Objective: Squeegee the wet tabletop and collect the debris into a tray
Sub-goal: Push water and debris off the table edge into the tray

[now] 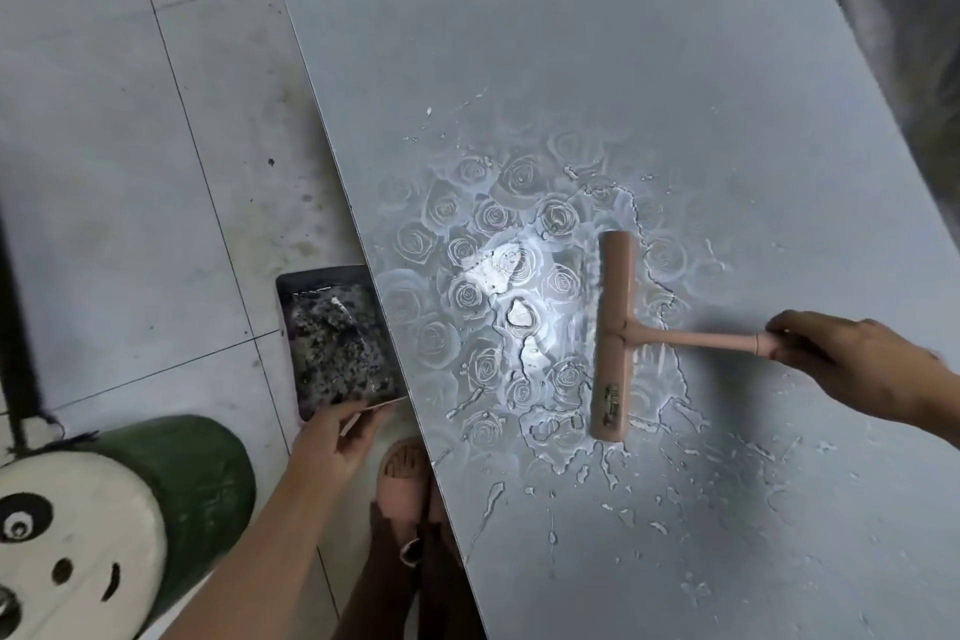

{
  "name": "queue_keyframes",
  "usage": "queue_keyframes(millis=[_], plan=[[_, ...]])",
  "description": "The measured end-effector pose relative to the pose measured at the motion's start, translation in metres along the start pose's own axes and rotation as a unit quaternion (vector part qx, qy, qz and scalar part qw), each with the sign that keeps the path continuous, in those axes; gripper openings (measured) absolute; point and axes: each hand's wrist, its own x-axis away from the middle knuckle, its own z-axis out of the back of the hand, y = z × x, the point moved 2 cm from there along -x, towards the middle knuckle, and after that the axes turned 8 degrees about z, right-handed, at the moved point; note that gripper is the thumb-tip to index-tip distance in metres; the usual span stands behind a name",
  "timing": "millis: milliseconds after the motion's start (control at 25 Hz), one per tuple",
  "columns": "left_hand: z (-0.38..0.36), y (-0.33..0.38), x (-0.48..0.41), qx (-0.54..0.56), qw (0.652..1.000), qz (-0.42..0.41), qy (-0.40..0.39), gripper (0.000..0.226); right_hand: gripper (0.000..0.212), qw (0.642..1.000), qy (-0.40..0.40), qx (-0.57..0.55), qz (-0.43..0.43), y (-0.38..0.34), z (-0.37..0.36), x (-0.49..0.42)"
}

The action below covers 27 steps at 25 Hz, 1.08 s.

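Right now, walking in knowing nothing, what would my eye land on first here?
Most striking is the pink squeegee standing on the wet, rose-patterned tabletop at centre right, its handle gripped by the right hand. At the table's left edge, the left hand holds a dark tray of speckled debris. A green cylinder with a panda face sits lower left.

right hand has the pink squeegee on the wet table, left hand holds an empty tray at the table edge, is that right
The tray is not empty: the head view shows wet debris in it. Otherwise yes: the right hand grips the pink squeegee on the wet table, and the left hand holds the tray at the table edge.
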Motion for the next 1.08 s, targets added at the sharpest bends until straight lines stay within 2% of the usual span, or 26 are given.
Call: queue_keyframes(millis=[40,120,200,240,360,480,560,680,800,1080], plan=[[-0.004,0.0,-0.005,0.008,1.0,-0.01,-0.011,0.023,0.009,1.0,0.005,-0.008,0.015,-0.005,-0.004,-0.007],[-0.004,-0.003,-0.008,0.043,0.999,-0.003,0.025,0.016,0.007,0.998,0.014,-0.017,0.058,-0.02,-0.013,-0.022],[0.001,-0.003,-0.015,0.093,0.994,0.024,0.058,0.016,0.009,0.994,0.021,-0.021,0.107,-0.037,-0.016,-0.037],[0.001,-0.003,-0.014,0.083,0.995,0.022,0.058,0.017,0.009,0.992,0.025,-0.023,0.122,-0.043,-0.014,-0.042],[0.001,-0.003,-0.013,0.08,0.995,0.027,0.053,0.017,0.01,0.995,0.019,-0.053,0.081,-0.034,0.0,-0.04],[0.001,-0.002,-0.013,0.095,0.993,0.038,0.052,0.016,0.013,0.998,0.035,-0.024,0.038,-0.016,0.014,-0.035],[-0.001,-0.001,-0.015,0.096,0.993,0.037,0.05,0.017,0.015,0.997,0.05,-0.001,0.065,-0.021,0.012,-0.042],[-0.003,0.0,-0.02,0.108,0.993,0.03,0.049,0.022,0.017,0.986,0.074,0.022,0.149,-0.046,0.005,-0.062],[-0.001,0.003,-0.025,0.12,0.992,0.022,0.032,0.025,0.016,0.979,0.082,0.03,0.185,-0.059,0.006,-0.073],[0.004,0.001,-0.033,0.157,0.987,0.039,0.022,0.031,0.018,0.981,0.046,0.019,0.185,-0.096,0.004,-0.089]])
